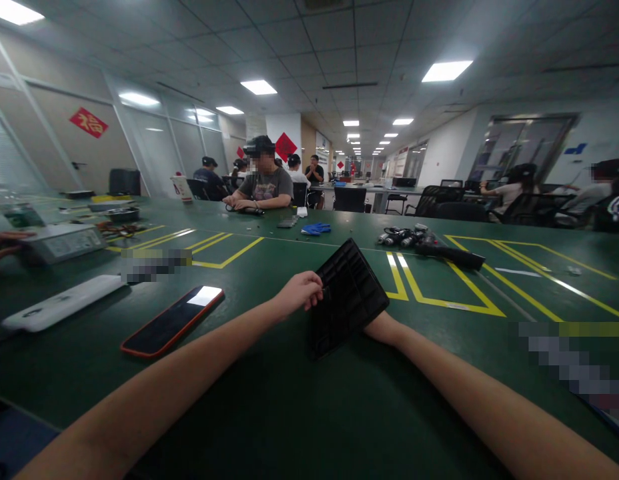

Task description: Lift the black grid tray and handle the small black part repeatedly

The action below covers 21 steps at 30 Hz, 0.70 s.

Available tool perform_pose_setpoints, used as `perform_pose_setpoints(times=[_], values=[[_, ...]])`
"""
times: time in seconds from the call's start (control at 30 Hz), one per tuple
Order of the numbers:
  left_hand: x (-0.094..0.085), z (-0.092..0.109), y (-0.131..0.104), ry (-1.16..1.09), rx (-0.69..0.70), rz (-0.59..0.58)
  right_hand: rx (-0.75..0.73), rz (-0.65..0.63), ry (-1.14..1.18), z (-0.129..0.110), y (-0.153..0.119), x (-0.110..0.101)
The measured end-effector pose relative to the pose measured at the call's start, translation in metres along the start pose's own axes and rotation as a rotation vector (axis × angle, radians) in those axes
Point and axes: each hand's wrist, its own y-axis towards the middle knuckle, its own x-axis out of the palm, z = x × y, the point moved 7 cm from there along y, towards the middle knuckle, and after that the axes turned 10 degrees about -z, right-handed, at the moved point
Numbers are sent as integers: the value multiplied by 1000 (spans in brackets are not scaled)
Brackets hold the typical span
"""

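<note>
A black tray (350,293) with a grid of shallow compartments is held tilted above the green table. My right hand (382,327) grips it from behind at the lower right edge, and most of those fingers are hidden by the tray. My left hand (302,291) is at the tray's left side with its fingers pinched together over the compartments. Something small and dark may be at those fingertips, but I cannot make it out.
On the green table (249,407), a phone in an orange case (172,323) and a white bar-shaped object (64,303) lie to the left. Farther off are blue gloves (316,229) and black cabled parts (407,237). Across the table sits a person (267,180).
</note>
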Motion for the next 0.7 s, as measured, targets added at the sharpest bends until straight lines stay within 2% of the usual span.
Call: perform_pose_setpoints(times=[0.1, 0.17, 0.23, 0.43, 0.6, 0.7], values=[[-1, -12, -1, -414, -137, 13, 1, -20, -11, -1, 1, 0], [0, -13, -2, -455, -163, -8, 5, -17, -13, -1, 1, 0], [0, -12, -1, -290, -134, -30, 17, -3, -2, 1, 1, -1], [7, -3, 3, 377, 118, -85, 54, 57, 55, 3, 0, -4], [6, 9, 0, 779, 243, 32, 39, 34, 68, 5, 1, -1], [-5, 10, 2, 870, 193, 151, 88, 7, -19, 20, -2, -5]])
